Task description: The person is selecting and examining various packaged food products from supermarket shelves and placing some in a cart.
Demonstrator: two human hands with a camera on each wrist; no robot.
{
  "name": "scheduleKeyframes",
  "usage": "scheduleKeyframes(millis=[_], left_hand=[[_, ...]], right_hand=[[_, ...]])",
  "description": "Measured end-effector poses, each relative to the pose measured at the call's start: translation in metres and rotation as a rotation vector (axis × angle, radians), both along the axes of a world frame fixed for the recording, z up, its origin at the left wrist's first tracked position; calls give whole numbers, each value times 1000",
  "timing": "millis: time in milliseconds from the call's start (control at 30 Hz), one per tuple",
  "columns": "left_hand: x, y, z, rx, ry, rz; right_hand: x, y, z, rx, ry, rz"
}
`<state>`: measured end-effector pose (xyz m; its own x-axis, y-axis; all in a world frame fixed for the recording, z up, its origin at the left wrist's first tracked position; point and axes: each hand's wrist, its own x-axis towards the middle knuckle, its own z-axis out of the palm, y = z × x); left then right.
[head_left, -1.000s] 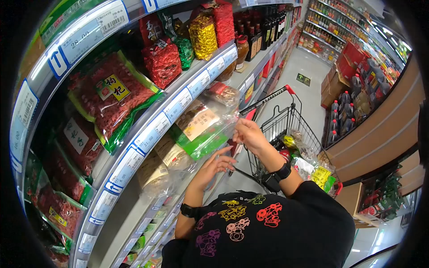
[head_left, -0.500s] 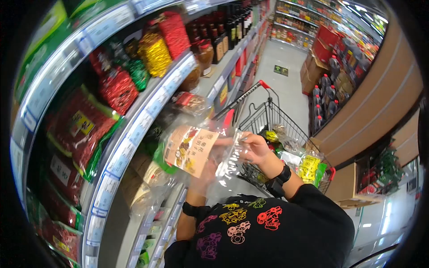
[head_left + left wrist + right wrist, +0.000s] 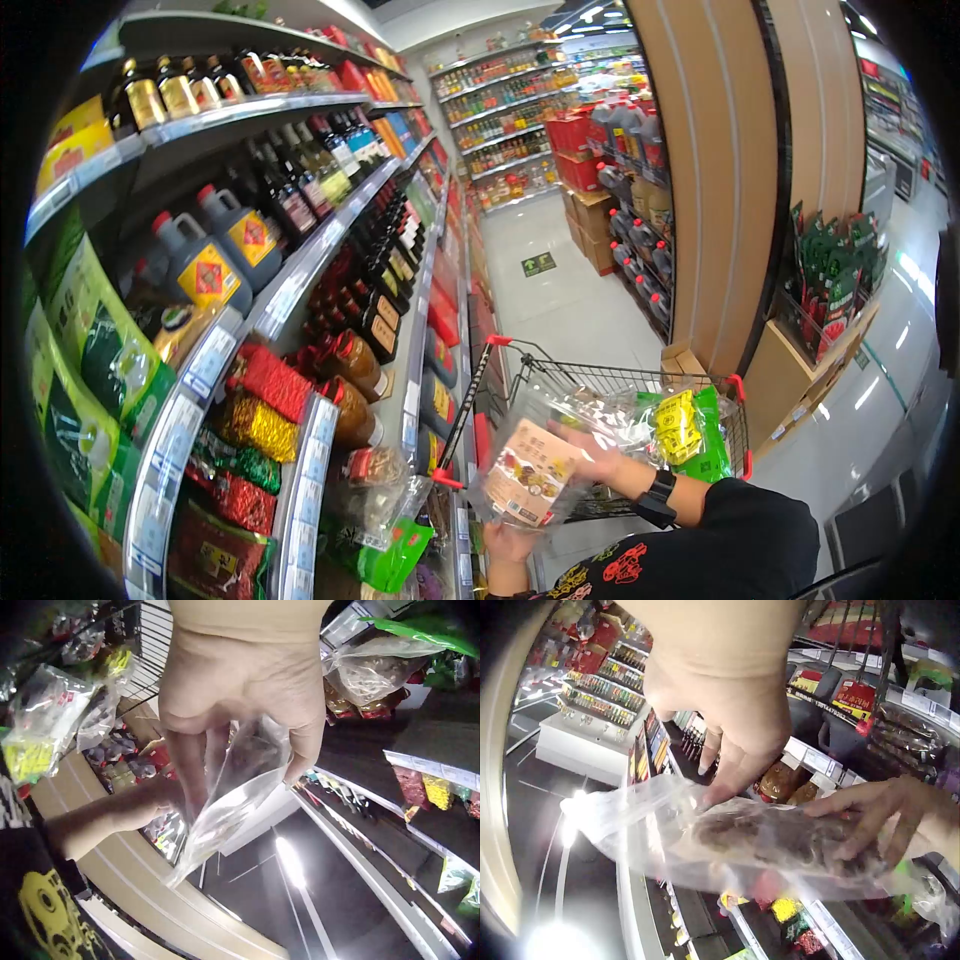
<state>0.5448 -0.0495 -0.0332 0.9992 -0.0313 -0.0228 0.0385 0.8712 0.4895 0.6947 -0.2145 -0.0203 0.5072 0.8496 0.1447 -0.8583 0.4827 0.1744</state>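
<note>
A clear plastic bag with a pale orange label is held between both hands, over the near side of the cart. The left hand grips its lower end; in the left wrist view that hand has thumb and fingers on opposite sides of the clear bag. At the bag's other side is the right hand. The right wrist view shows the right hand pinching the bag's clear edge, with brownish contents inside the bag and the left hand around the far end.
The cart holds several packets, among them a yellow one. Shelves of bottles and bagged goods line the left. A green bag lies low on the shelf. Boxes stand beside the aisle.
The view has swung toward the aisle and cart. Both hands, first beside the shelf's bags, now hold the labelled bag away from the shelf, near the cart.
</note>
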Motion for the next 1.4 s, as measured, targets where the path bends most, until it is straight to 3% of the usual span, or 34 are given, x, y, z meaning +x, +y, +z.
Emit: scheduleKeyframes(millis=[167,233,267,367,467,600,733,767,833,867,900,967,1067,1200,1333,1400], left_hand=[[12,-16,-8,-112,-27,141],[13,-17,-2,-26,-15,158],[14,-19,0,15,-8,166],[18,-22,-2,0,-19,112],[23,-24,-17,217,12,58],[32,-40,-14,204,-49,38],[42,-56,-12,363,-45,8],[45,-60,-10,178,29,-7],[51,-63,-19,272,42,-36],[54,-67,-18,156,55,-78],[61,-69,-18,188,200,-118],[68,-67,-41,346,87,-204],[82,-84,-57,555,274,-292],[103,-137,-45,643,359,-438],[118,-174,-71,723,410,-573],[119,-191,-90,626,491,-585]], right_hand=[[-27,-24,-2,86,-61,-13],[-36,-31,3,14,-129,-34],[-37,-31,1,88,-239,-29],[-35,-31,-7,-53,-499,-9],[-35,-32,-19,-306,-556,-119],[-36,-52,12,-575,-618,-172],[-31,-62,-4,-623,-552,-310],[-28,-63,-20,-599,-530,-359],[-25,-69,-43,-655,-520,-428],[-21,-74,-60,-746,-555,-461],[-26,-82,-49,-765,-499,-512],[-28,-104,-46,-843,-463,-501],[-23,-136,-73,-963,-378,-493],[-31,-189,-50,-1101,-285,-496],[-25,-221,-98,-1041,-119,-631],[-27,-241,-98,-1095,-116,-628]])
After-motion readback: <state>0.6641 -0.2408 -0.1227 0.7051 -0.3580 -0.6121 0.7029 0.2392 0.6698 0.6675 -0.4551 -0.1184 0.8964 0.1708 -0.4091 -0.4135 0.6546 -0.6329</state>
